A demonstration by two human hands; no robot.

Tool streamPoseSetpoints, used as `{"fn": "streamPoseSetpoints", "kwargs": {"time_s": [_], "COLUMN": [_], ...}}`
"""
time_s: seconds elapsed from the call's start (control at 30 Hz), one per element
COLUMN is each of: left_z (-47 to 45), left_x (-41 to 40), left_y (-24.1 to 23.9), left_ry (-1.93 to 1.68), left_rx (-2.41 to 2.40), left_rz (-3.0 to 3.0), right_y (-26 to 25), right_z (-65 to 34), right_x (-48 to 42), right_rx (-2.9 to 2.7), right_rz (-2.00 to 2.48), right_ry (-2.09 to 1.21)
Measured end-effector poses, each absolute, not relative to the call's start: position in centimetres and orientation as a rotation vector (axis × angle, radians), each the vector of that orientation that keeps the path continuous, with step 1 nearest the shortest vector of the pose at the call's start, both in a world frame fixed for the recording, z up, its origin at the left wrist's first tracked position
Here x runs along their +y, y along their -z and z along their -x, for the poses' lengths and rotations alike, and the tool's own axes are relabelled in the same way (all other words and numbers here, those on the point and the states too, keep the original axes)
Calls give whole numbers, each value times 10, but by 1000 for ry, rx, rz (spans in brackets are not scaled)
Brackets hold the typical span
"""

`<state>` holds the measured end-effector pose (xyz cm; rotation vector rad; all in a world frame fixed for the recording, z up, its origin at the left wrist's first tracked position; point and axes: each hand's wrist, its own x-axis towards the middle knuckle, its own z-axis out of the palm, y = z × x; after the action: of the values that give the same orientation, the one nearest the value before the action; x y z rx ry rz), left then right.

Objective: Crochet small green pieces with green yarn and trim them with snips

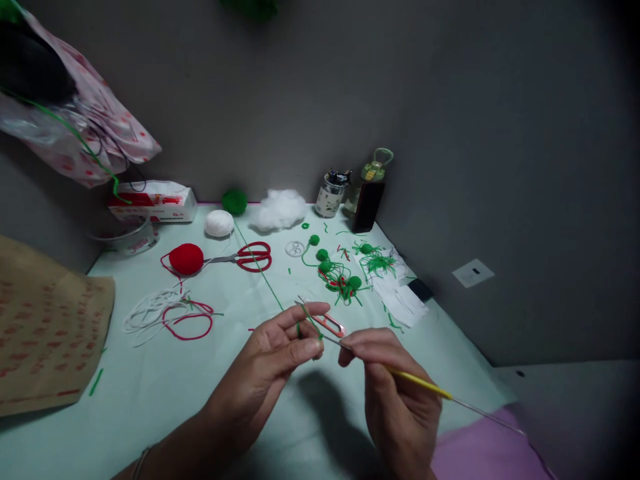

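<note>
My left hand [280, 360] pinches a small start of green yarn [319, 333] between thumb and fingers, with a strand looped over the raised index finger. From there the green strand runs back across the table toward the green yarn ball [234, 201]. My right hand [395, 380] is closed around a crochet hook [420, 383] with a yellow handle. The hook's metal shaft reaches left to the yarn at my left fingertips. Just behind my fingers lies a small orange-handled tool [327, 324], partly hidden.
Red-handled scissors [254, 257], a red yarn ball [186, 259] and a white yarn ball [219, 224] lie behind my left hand. White stuffing [280, 209], a pen cup [330, 197] and a phone [369, 207] stand along the back. Green crocheted pieces [345, 283] lie centre right; a paper bag [50, 327] stands left.
</note>
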<state>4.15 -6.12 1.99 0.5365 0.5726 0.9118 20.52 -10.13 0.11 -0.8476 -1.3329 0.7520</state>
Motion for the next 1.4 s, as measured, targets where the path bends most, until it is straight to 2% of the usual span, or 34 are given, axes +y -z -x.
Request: {"fn": "streamPoseSetpoints", "kwargs": {"time_s": [0.3,0.7,0.87,1.4], "left_z": [-39,-37,-42,-41], "left_x": [-58,-60,-65,-60], "left_y": [-19,-20,-17,-17], "left_ry": [-863,-895,-939,-900], "left_rx": [543,577,633,577], "left_rz": [-523,-602,-702,-500], "right_y": [-1,-4,1,7], "right_z": [-208,-207,-202,-197], "right_x": [-97,-107,-103,-105], "right_rx": [-1188,-1203,-1237,-1296], "right_rz": [797,803,842,926], "right_ry": [-912,-893,-849,-603]}}
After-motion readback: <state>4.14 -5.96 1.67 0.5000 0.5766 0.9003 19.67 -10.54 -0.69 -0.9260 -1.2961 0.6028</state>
